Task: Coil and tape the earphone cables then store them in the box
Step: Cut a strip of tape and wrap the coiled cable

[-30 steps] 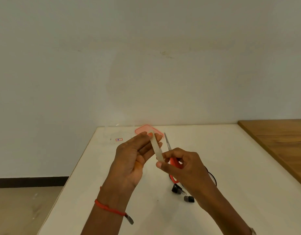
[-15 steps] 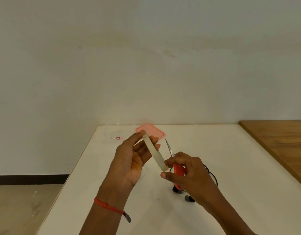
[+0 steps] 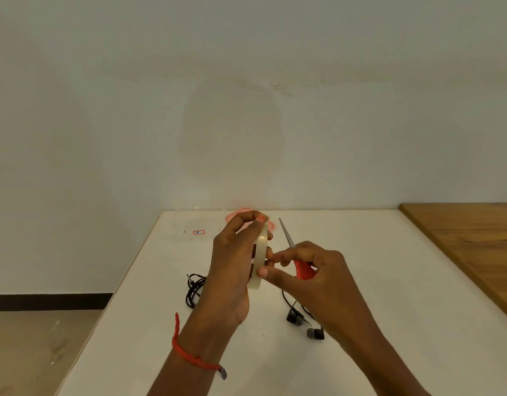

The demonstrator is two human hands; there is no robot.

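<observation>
Holding scissors, right grip pinches tape roll clasped by left grip; label illegible.

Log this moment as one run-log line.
left hand: holds tape roll | right hand: holds scissors, thumb and finger on tape roll | earphones: on table

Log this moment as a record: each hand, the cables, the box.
left hand: holds tape roll upright
right hand: grips red-handled scissors, thumb and forefinger on the roll
bundled earphones: on white table, left of the hands
loose earphones: on table under right hand
clear box: far end, pink lid beside it
</observation>
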